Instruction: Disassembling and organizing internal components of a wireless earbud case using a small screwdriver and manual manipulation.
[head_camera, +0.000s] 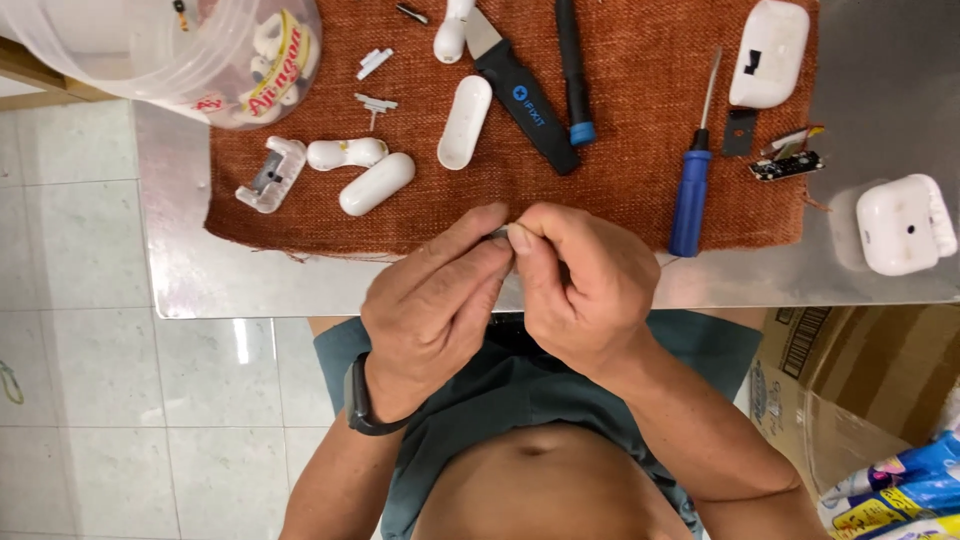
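My left hand (435, 305) and my right hand (580, 285) meet at the near edge of a rust-coloured cloth (620, 190), fingertips pinched together on a small grey part (500, 233) that is mostly hidden. A black band is on my left wrist. On the cloth lie white plastic earbud-case shells (376, 184), a white oval lid (465, 121), a black-handled pry tool (525, 105), a blue screwdriver (692, 190) and a small circuit board (787, 166).
A metal table (250, 280) carries the cloth. A clear plastic tub (200, 55) of white parts stands at far left. A white case body (903, 225) sits at right, another white shell (768, 52) at far right. Cardboard box (860, 370) and tiled floor lie below.
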